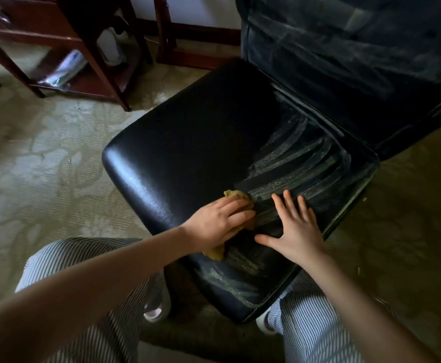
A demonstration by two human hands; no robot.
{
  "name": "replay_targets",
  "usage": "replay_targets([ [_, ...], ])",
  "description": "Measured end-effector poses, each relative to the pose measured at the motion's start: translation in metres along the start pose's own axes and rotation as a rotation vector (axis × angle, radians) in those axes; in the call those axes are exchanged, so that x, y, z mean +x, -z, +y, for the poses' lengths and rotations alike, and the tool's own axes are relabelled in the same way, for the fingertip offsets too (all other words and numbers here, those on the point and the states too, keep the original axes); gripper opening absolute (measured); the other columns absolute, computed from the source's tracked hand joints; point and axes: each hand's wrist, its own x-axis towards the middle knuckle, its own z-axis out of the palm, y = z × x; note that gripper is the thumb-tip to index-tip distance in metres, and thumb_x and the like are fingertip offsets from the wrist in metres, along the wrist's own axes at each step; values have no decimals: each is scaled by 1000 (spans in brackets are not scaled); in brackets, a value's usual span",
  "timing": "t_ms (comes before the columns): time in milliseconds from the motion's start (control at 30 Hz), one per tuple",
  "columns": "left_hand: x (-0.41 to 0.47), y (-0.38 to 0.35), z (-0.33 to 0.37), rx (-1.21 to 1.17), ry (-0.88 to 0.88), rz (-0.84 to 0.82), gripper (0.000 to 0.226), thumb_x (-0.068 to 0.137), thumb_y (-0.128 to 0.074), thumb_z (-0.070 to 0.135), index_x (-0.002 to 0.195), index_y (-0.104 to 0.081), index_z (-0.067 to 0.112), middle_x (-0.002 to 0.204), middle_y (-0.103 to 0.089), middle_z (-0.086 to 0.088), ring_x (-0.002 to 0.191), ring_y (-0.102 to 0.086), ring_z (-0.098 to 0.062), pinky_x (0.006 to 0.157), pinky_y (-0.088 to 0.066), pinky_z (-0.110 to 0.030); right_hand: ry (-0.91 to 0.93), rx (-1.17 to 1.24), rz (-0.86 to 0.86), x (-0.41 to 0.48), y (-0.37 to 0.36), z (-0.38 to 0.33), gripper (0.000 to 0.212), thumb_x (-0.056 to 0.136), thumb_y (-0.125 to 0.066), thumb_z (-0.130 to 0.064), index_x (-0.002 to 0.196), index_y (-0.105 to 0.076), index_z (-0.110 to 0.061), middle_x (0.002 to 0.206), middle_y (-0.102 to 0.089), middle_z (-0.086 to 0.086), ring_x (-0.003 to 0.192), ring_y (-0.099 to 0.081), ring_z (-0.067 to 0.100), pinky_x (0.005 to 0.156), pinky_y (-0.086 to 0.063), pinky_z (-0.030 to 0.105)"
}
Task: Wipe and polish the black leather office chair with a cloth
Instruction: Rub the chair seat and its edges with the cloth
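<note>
Chair (305, 106) in black leather stands on the patterned carpet (44, 153) between our knees, its seat (188, 142) glossy on the left, dust-streaked on the right and up the backrest (345, 48). Our right hand (296, 229), fingers spread flat, steadies the seat, we judge, against swivelling. Our left hand (222, 221) presses flat on the yellow cloth (240, 197), working at the edge of the streaks.

Dark wooden table (65, 35) with metal drawer handle (2, 15), standing on pale floral carpet (44, 158). On its lower shelf, shiny wrapped bundle (65, 69); behind, blurred white object (110, 45); to its right, second wooden frame (198, 57).
</note>
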Motion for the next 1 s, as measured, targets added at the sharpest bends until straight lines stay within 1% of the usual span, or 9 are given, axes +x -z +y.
replay_targets([
  [133, 39, 1, -31, 20, 68, -2, 36, 92, -45, 23, 120, -58, 6, 119, -57, -22, 111, -55, -37, 94, -48, -43, 14, -22, 4, -1, 1, 4, 103, 75, -44, -77, 149, 9, -28, 157, 15, 0, 144, 12, 27, 116, 1, 43],
  [233, 75, 4, -57, 51, 184, -39, 38, 91, -43, 25, 120, -59, 6, 120, -54, -24, 112, -53, -41, 95, -46, -46, 24, -17, -21, 0, 3, 6, 103, 76, -43, -76, 148, 12, -29, 156, 18, -1, 143, 16, 26, 115, 3, 44],
  [333, 107, 9, -79, 112, 292, -34, 37, 92, -50, 24, 126, -55, 10, 124, -50, -23, 119, -46, -41, 102, -38, -47, 29, -53, -31, 1, 4, 8, 102, 76, -41, -77, 148, 13, -29, 156, 19, -1, 143, 16, 27, 115, 4, 43],
  [433, 128, 10, -91, 185, 414, -12, 40, 96, -46, 29, 133, -48, 15, 131, -45, -19, 127, -36, -36, 108, -25, -43, 36, -68, -36, 5, 6, 9, 103, 75, -40, -78, 148, 14, -29, 156, 20, 0, 143, 15, 28, 115, 4, 43],
  [567, 131, 1, -82, 101, 590, 75, 47, 96, -46, 27, 139, -38, 10, 138, -41, -16, 131, -34, -32, 111, -27, -39, 38, -57, -49, 4, 8, 14, 103, 76, -43, -76, 148, 12, -28, 156, 19, 0, 143, 16, 27, 115, 5, 43],
  [667, 127, 2, -78, 43, 583, 69, 48, 94, -50, 24, 138, -38, 9, 139, -40, -15, 130, -35, -32, 110, -28, -37, 43, -34, -54, 4, 10, 18, 103, 76, -46, -74, 148, 12, -29, 156, 21, -2, 143, 18, 26, 115, 6, 43],
  [867, 111, 1, -58, 7, 498, 20, 46, 93, -53, 26, 136, -45, 14, 139, -42, -16, 130, -37, -35, 109, -29, -41, 73, 9, -49, 7, 16, 31, 105, 75, -51, -73, 148, 12, -31, 155, 21, -5, 142, 20, 22, 115, 7, 42],
  [933, 100, -2, -44, -24, 429, 33, 43, 90, -53, 26, 131, -51, 13, 133, -48, -18, 124, -44, -38, 106, -34, -43, 94, 45, -51, 7, 17, 36, 103, 76, -53, -70, 149, 8, -31, 156, 18, -6, 143, 18, 21, 115, 7, 41],
  [1000, 87, -4, -27, -56, 325, 16, 43, 87, -49, 31, 126, -55, 13, 127, -52, -17, 119, -49, -37, 103, -40, -42, 99, 111, -29, 9, 20, 39, 93, 79, -52, -67, 150, -4, -31, 157, 10, -7, 144, 13, 20, 115, 4, 41],
])
